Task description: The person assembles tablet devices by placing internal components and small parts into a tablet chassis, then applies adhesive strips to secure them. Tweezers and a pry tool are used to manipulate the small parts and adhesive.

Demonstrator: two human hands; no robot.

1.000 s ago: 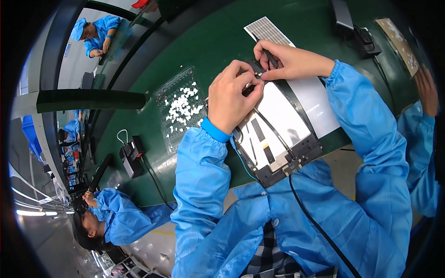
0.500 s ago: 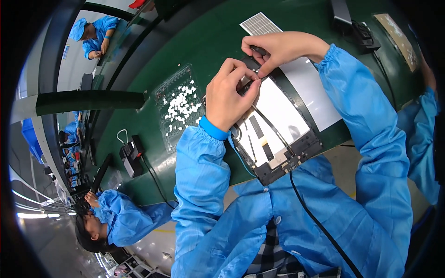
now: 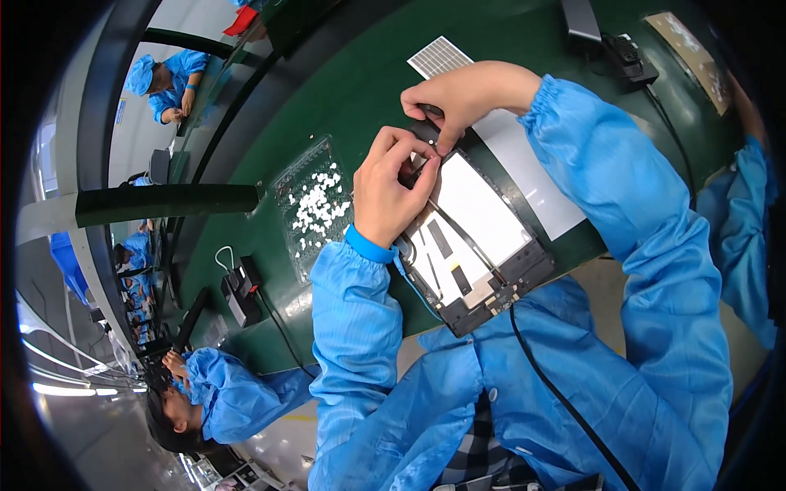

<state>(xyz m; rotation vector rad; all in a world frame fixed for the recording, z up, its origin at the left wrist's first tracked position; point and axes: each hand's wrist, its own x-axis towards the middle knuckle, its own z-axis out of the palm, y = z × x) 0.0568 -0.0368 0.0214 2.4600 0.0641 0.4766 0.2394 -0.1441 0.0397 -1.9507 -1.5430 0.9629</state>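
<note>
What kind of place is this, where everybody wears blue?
Most likely an electronics assembly line in a factory. Both hands, left hand and right hand, work on an opened flat device on a long green bench, a clear tray of small white parts lies beside it, and other workers in blue coats sit nearby.

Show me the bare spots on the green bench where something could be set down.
Bare green bench lies between the clear tray of white parts and the grid-patterned panel. A smaller bare strip sits between that tray and the small black device. It is crowded where the left hand and right hand work on the opened device.
</note>
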